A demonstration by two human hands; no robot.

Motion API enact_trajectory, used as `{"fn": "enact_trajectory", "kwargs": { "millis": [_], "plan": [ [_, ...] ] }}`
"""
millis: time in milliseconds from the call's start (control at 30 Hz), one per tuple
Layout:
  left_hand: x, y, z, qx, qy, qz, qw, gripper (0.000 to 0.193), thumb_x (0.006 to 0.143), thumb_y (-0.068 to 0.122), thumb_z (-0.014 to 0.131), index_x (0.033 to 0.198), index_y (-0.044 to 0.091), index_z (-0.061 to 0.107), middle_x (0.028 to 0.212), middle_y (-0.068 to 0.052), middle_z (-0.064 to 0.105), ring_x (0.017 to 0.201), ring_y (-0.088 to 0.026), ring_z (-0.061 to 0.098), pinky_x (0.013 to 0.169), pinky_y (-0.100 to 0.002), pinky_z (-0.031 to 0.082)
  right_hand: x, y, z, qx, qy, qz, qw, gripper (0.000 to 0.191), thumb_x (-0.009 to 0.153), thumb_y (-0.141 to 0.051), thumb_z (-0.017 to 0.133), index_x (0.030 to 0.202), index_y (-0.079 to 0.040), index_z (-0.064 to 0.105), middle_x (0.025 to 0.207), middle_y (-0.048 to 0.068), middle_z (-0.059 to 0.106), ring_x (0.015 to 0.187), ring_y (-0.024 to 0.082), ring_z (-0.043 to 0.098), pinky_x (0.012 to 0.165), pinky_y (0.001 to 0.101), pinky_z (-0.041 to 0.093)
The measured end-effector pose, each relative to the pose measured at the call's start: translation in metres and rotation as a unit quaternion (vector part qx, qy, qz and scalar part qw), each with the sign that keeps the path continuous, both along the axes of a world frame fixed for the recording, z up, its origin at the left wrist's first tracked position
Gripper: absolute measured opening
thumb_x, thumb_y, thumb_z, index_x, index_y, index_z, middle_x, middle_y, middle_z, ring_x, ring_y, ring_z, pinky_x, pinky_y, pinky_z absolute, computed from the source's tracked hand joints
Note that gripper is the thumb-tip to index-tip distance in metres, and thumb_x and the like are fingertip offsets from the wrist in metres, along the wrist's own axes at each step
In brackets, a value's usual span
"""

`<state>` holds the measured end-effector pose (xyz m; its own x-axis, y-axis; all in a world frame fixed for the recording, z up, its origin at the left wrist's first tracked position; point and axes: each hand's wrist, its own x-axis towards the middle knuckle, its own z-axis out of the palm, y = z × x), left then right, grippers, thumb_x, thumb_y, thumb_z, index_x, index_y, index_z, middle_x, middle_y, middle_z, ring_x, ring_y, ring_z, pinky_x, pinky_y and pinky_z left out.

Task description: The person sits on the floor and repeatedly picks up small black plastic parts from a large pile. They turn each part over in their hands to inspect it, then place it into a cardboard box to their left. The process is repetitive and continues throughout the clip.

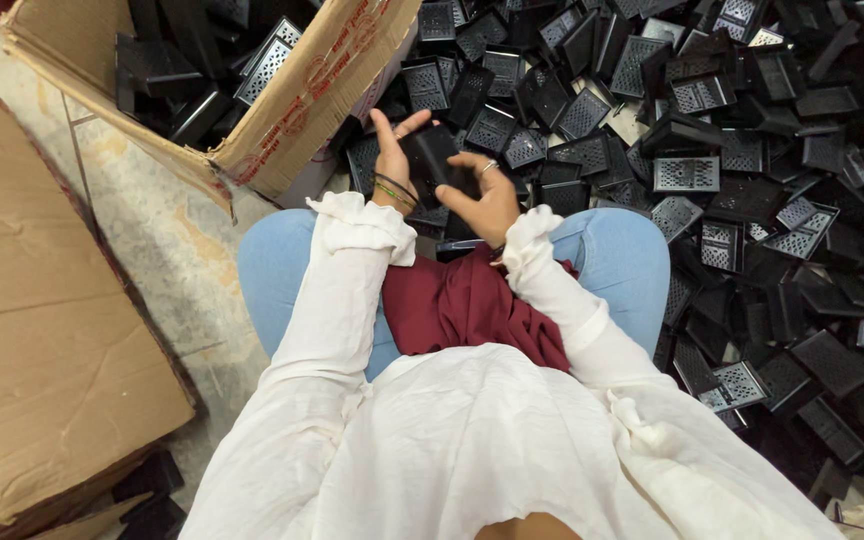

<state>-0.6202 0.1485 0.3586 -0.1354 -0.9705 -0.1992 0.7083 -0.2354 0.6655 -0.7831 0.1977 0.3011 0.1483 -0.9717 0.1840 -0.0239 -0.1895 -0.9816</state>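
Note:
Both hands meet above my knees on one small black plastic part (430, 158). My left hand (392, 155), with bangles at the wrist, holds its left side, fingers raised. My right hand (484, 193), with a ring on one finger, grips it from the right and below. I sit on the floor in a white top, blue trousers and a dark red cloth across my lap.
A large heap of black plastic parts with perforated grille faces (752, 180) spreads ahead and to the right. An open cardboard box (282, 110) holding more black parts stands at upper left. A flattened cardboard sheet (42, 330) lies on the stone floor at left.

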Motion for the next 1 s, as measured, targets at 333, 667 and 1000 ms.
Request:
{"fn": "enact_trajectory", "kwargs": {
  "millis": [333,667,1000],
  "plan": [
    [-0.016,0.002,-0.035,-0.154,-0.100,0.007,0.983,0.053,0.102,0.038,0.063,0.141,0.004,0.053,0.116,-0.009,0.066,0.101,-0.017,0.065,0.090,-0.031,0.056,0.012,0.007,-0.011,0.006,-0.085,0.029,0.996,0.051,0.087,-0.004,0.083,0.132,0.007,0.060,0.141,0.013,0.060,0.127,0.018,0.060,0.111,0.0321,0.047],
    [0.001,0.005,-0.027,-0.139,0.025,-0.031,0.989,0.050,0.106,0.017,0.060,0.151,0.001,0.046,0.126,-0.017,0.067,0.112,-0.023,0.068,0.094,-0.036,0.059,-0.011,-0.009,-0.027,0.204,-0.296,0.052,0.932,0.036,0.102,-0.006,0.068,0.136,-0.001,0.062,0.117,0.014,0.071,0.090,0.018,0.060,0.080,0.0320,0.049],
    [0.012,0.011,-0.040,-0.203,-0.363,-0.128,0.901,0.048,0.090,0.036,0.081,0.116,-0.001,0.065,0.100,-0.003,0.073,0.085,-0.008,0.068,0.074,-0.024,0.057,-0.034,-0.022,-0.029,0.188,-0.327,-0.010,0.926,0.024,0.098,-0.008,0.072,0.119,0.000,0.064,0.110,0.010,0.072,0.097,0.021,0.072,0.087,0.0357,0.063]
  ]
}}
